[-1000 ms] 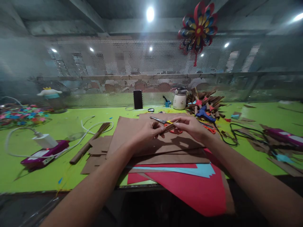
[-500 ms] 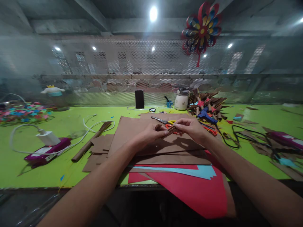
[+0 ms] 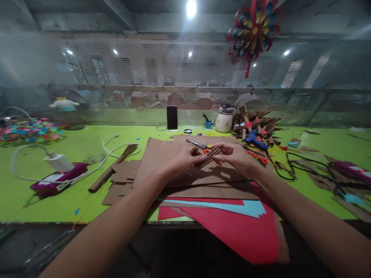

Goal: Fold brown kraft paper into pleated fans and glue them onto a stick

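Fingers (image 3: 199, 158) of the left hand (image 3: 183, 159) and right hand (image 3: 238, 157) clamp a pleated brown paper piece (image 3: 211, 157).

It lies between the hands, at three o'clock from the left fingers and nine o'clock from the right, touching both, so neither hand is nearer; its long axis slants from eight to two o'clock. Narrow, parallel folds ridge its brown surface. Scissors (image 3: 198, 144) lie just beyond, toward eleven o'clock, on flat brown sheets (image 3: 159, 154) above the green counter (image 3: 307, 200).
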Available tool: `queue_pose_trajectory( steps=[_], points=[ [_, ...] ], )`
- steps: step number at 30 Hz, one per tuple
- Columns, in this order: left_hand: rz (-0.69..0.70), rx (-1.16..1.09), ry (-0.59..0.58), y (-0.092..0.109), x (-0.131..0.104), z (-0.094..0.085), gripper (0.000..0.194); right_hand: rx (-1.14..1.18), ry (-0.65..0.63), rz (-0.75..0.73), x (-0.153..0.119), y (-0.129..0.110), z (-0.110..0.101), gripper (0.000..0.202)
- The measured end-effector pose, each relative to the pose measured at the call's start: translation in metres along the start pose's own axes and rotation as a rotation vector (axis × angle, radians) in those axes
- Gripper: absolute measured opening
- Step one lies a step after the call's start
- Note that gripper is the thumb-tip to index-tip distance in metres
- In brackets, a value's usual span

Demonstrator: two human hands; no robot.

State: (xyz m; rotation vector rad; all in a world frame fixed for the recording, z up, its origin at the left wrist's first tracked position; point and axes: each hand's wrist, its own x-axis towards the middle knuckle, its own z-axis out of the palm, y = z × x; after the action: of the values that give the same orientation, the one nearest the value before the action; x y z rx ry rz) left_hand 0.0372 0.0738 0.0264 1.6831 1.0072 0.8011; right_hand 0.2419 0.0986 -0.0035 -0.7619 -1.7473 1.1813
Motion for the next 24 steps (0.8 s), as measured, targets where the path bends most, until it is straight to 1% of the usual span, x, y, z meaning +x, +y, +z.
queue_pose_trajectory(
  steps=[5,10,14,17,20,24],
  points=[
    [0.02,0.029,0.058,0.006,-0.003,0.002,0.017,-0.007,-0.014,-0.018,0.001,0.001,0.0,0.044],
    [0.073,0.154,0.077,0.009,-0.004,0.003,0.019,0.012,-0.003,-0.034,0.0,-0.001,0.001,0.046],
    [0.152,0.228,0.107,0.004,0.001,0.002,0.02,0.054,0.008,-0.019,-0.001,-0.004,0.002,0.06],
    [0.2,0.289,0.107,-0.001,0.006,0.0,0.022,0.08,0.002,-0.011,-0.002,-0.007,0.003,0.067],
    [0.232,0.343,0.123,-0.006,0.01,-0.002,0.022,0.096,-0.009,-0.021,-0.002,-0.007,0.003,0.071],
    [0.268,0.324,0.147,-0.012,0.015,-0.003,0.024,0.095,0.002,-0.028,-0.001,-0.008,0.004,0.071]
  ],
)
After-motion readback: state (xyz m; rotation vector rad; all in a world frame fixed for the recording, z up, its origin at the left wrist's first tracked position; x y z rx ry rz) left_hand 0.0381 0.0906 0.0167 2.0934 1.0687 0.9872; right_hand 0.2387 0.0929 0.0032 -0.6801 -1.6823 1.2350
